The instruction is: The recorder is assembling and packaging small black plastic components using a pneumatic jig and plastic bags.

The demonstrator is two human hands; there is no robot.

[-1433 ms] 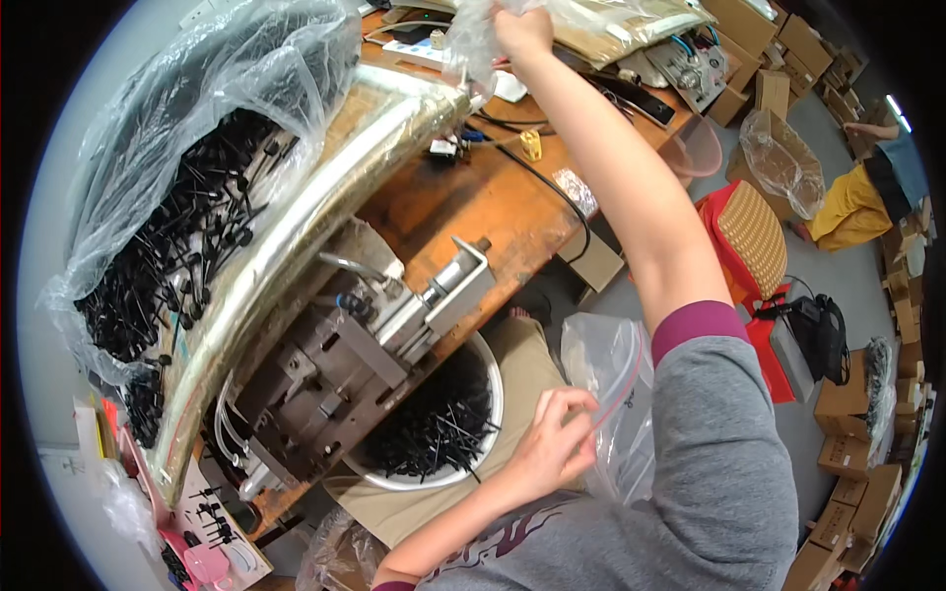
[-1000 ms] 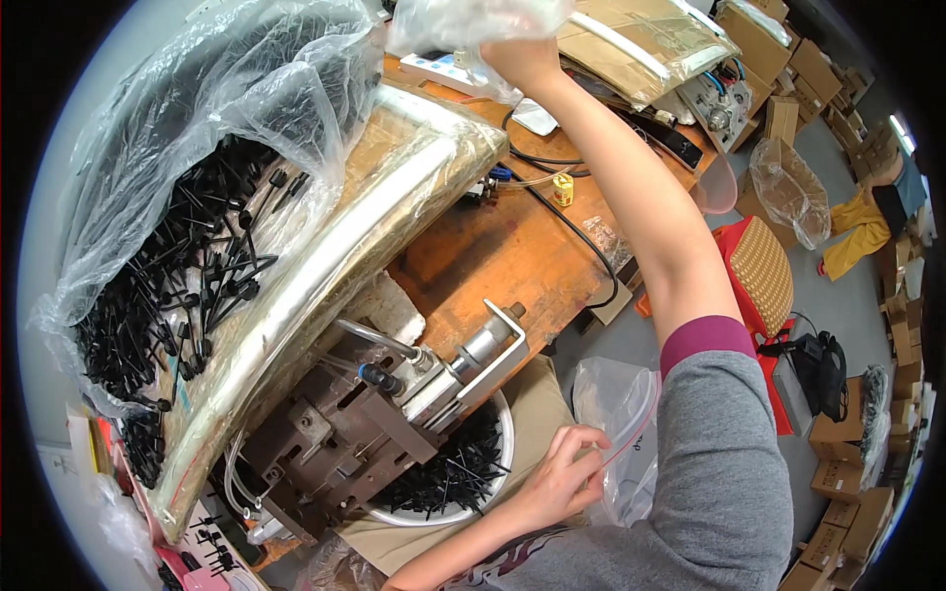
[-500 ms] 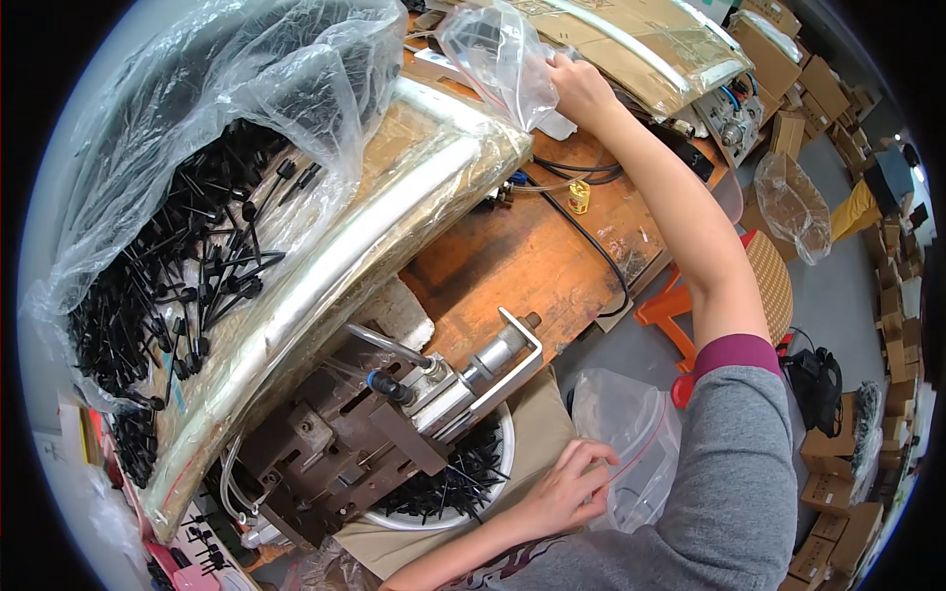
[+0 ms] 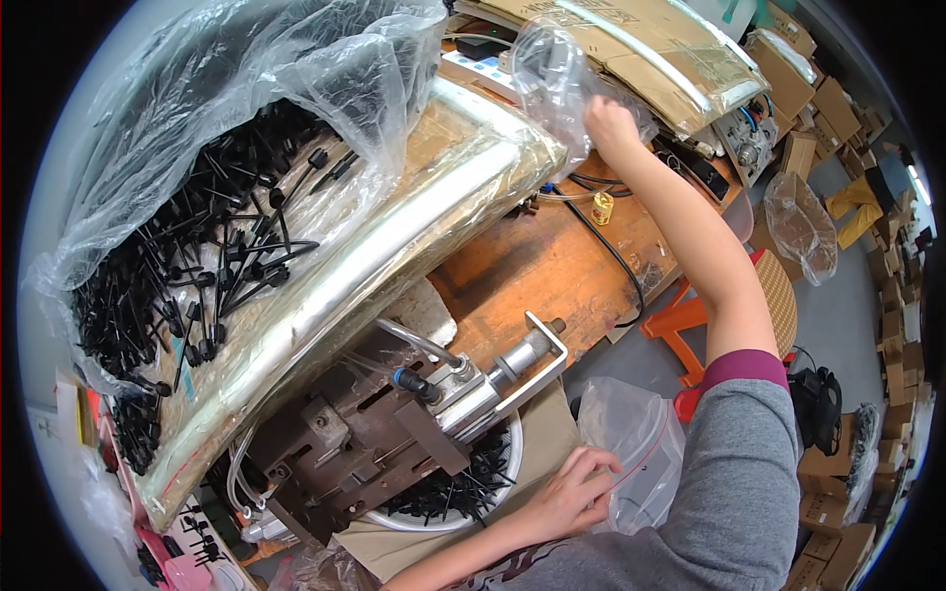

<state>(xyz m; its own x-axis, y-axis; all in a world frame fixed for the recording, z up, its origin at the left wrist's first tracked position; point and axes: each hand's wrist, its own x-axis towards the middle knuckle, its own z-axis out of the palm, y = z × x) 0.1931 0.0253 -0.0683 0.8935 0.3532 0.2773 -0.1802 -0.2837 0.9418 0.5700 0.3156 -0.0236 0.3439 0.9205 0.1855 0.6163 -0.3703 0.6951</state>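
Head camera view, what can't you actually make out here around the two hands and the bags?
- White bowl of black parts: mostly hidden under the metal press fixture.
- Right hand: fingers buried in the crumpled clear bag, so its grip is unclear.
- Zip bag by the left hand: its contents can't be told through the plastic.
- Cartons at the right rim: bent and cut off by the fisheye edge.

black plastic parts (image 4: 187, 266) | orange-brown workbench (image 4: 552, 266) | grey sleeve (image 4: 729, 492), maroon cuff (image 4: 744, 366)
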